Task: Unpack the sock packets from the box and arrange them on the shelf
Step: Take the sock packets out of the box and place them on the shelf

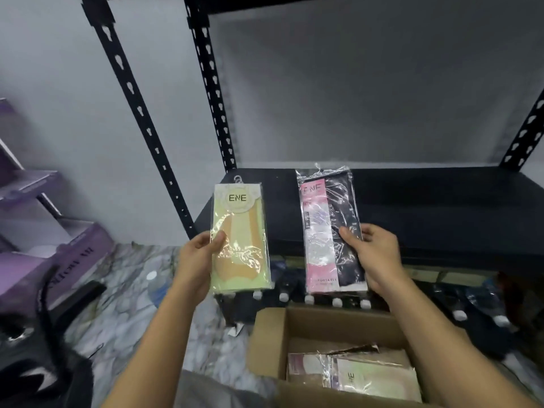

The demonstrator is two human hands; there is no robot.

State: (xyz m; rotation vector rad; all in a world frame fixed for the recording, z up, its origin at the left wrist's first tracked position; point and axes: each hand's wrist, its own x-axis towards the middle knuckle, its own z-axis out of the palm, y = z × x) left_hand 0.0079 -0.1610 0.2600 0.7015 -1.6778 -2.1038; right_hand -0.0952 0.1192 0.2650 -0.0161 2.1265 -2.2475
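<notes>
The left hand pinches a pale green plastic-wrapped sock packet marked "ENE", thumb on its front, the other fingers hidden behind it. The right hand grips a pink-and-black plastic-wrapped sock packet the same way, fingers curled round its right edge. Both packets are held upright, side by side and apart, in front of the dark metal shelf. Below, an open brown cardboard box holds more wrapped sock packets.
</notes>
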